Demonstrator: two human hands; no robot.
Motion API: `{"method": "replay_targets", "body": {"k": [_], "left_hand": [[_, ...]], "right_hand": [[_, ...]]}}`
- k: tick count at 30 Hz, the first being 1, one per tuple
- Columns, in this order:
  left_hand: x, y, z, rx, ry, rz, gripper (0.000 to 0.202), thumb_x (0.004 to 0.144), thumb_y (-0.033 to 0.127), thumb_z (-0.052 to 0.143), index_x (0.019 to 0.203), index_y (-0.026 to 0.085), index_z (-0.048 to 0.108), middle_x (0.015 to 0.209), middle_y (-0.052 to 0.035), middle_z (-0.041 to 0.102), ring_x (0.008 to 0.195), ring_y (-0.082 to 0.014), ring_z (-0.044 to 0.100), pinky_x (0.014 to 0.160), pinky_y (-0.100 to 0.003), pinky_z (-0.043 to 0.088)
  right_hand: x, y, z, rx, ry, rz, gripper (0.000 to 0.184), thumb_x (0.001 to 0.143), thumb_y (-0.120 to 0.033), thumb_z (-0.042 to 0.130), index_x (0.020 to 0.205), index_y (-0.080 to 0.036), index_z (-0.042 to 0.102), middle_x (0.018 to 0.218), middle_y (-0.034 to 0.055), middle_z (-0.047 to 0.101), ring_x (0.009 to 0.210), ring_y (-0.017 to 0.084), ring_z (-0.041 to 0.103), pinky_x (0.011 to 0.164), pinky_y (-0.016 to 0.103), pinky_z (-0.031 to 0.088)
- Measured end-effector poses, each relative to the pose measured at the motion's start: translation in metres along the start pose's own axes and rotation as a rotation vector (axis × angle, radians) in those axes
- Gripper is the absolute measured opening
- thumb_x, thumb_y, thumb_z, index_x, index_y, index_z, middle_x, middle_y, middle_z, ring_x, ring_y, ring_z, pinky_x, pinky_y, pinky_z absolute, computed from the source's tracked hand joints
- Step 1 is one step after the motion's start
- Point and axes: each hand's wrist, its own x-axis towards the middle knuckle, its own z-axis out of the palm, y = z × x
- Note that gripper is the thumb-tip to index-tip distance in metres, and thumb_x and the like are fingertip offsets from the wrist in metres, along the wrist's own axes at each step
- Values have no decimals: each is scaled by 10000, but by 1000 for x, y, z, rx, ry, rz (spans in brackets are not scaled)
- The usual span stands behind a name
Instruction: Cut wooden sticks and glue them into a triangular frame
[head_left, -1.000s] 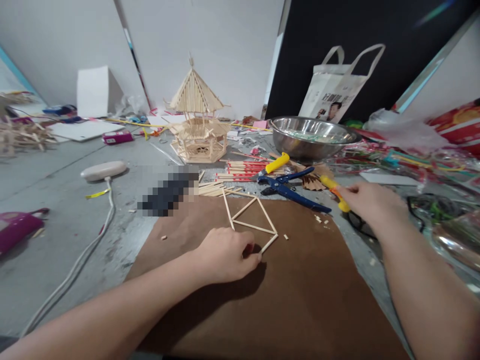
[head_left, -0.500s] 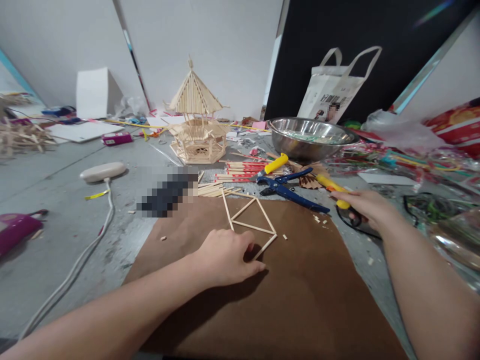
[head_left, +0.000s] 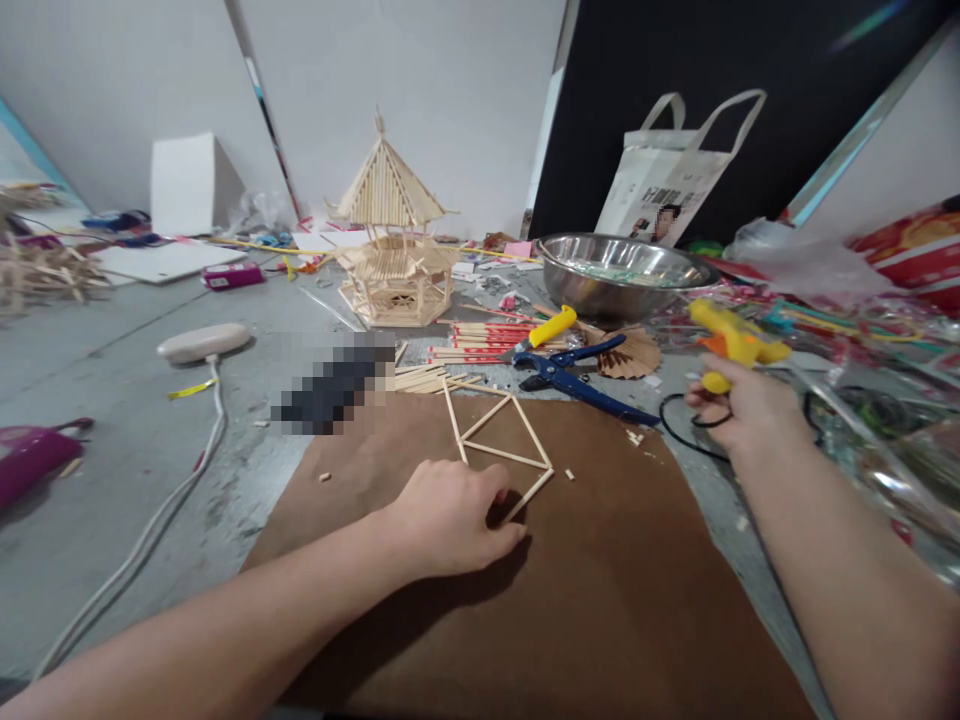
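My left hand (head_left: 457, 515) rests on a brown sheet (head_left: 615, 600), its fingers curled down over the near side of a flat frame of thin wooden sticks (head_left: 502, 458). The fingertips and part of the frame under them are hidden. My right hand (head_left: 761, 410) is wrapped round a yellow hot glue gun (head_left: 739, 330) with an orange trigger, raised to the right of the sheet. A black cord hangs by that hand, and a clear glue stick appears to run out behind the gun.
Blue pliers (head_left: 574, 380), a yellow-handled cutter (head_left: 551, 328) and bundled sticks (head_left: 480, 345) lie beyond the sheet. Farther back stand a stick-built pavilion model (head_left: 394, 240) and a steel bowl (head_left: 622, 280). A white extension socket (head_left: 206, 343) trails its cable along the left.
The glue gun has come up off the floor in my right hand, turning so its body now shows above the fist. My left hand and the stick frame stay nearly still.
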Motion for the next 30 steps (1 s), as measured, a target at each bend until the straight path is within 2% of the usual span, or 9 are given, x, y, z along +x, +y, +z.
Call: {"method": "replay_targets", "body": {"k": [2,4,8,12,18,23,26,30], "left_hand": [[0,1,0,5,-2,-3,347,710,506,355,821,221,517,633,-28,590,616,-196,570,524,-273,411],[0,2,0,6,-10,-11,346,713,501,351,821,218,519,638,-32,593,616,-199,572,523,-275,413],[0,2,1,16,-15,-19,351,715,502,345,839,223,520,641,-31,596,611,-199,574,523,-277,415],[0,1,3,33,-12,-17,345,715,500,349,848,231,520,636,-27,597,610,-199,575,528,-277,415],[0,0,5,43,-4,-6,342,721,504,336,854,239,507,687,-25,610,632,-203,580,527,-276,414],[1,2,5,50,-28,-29,346,718,496,343,846,224,515,667,-28,604,625,-189,581,538,-261,414],[1,2,5,55,-11,-10,333,723,492,332,826,233,513,646,-25,603,598,-199,577,519,-275,416],[1,3,6,60,-10,-23,332,726,493,327,816,235,517,620,-28,599,576,-199,572,512,-280,415]], "right_hand": [[-11,-7,10,99,93,-50,237,546,-158,616,643,-200,403,563,-55,450,460,52,464,424,178,399],[-21,-13,19,175,31,-23,167,584,-191,596,652,-187,443,552,-49,438,459,62,466,410,185,398],[-35,-16,30,161,-132,18,62,651,-220,518,668,-165,494,589,-23,488,436,73,473,395,207,398],[-41,-15,36,110,-291,-77,126,615,-162,554,737,-169,522,690,-4,567,455,75,485,427,215,400],[-49,-25,44,1,-523,-123,177,616,-128,570,787,-162,542,620,-21,555,404,44,405,470,220,396],[-62,-15,43,-166,-701,-1,165,675,-219,558,825,-151,546,720,17,570,407,44,422,411,207,353],[-67,-4,36,-200,-714,89,191,686,-279,554,836,-164,529,813,38,584,401,45,428,404,216,356],[-63,2,26,-278,-755,149,233,671,-342,567,816,-171,505,749,27,592,377,49,422,374,213,333]]}}
